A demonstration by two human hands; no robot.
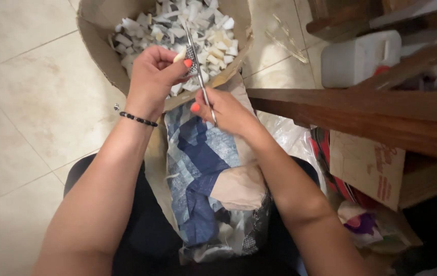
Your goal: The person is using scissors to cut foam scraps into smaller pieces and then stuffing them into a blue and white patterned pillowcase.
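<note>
My left hand [153, 76] pinches a small pale piece between thumb and fingers, over the near edge of a brown cardboard box [98, 48] full of white cut scraps [208, 36]. My right hand [223, 110] grips a pair of metal scissors [198, 66], its blades pointing up over the scraps beside my left fingertips. A bead bracelet circles my left wrist. A bundle of blue, white and tan fabric pieces [203, 168] lies on my lap below both hands.
Beige tiled floor [19, 112] spreads to the left. A dark wooden beam [361, 115] runs along the right, with a white plastic jug [359, 56] behind it, a cardboard piece [366, 166] and bags of cloth [366, 225] beneath.
</note>
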